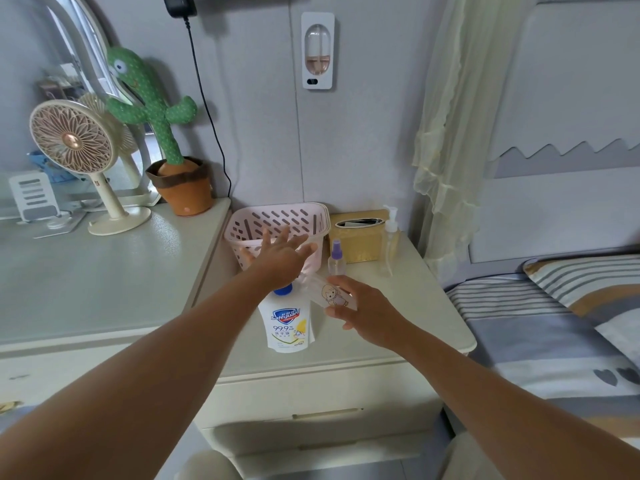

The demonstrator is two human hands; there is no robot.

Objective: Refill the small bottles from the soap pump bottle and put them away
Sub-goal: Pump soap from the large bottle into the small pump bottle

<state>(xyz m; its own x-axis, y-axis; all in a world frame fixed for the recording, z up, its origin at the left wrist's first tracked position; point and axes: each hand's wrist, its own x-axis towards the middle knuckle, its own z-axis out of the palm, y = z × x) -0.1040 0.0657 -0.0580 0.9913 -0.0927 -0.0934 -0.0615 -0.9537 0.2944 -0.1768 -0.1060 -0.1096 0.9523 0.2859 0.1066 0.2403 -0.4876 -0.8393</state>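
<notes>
bare nightstand top (401, 306) runs right of the soap pump bottle (287, 325) to a rounded edge; pink basket (277, 210) behind it. left hand (280, 259) spread wide above its pump; right hand (369, 315) pinches a tilted small bottle (331, 294) beside it.

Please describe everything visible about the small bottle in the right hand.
The small bottle looks like clear plastic, with a cartoon child printed on its side. It is tilted, its top end pointing up-left toward the Safeguard soap bottle. The right hand pinches it between thumb and fingers, above the nightstand. Its contents cannot be told.
</notes>
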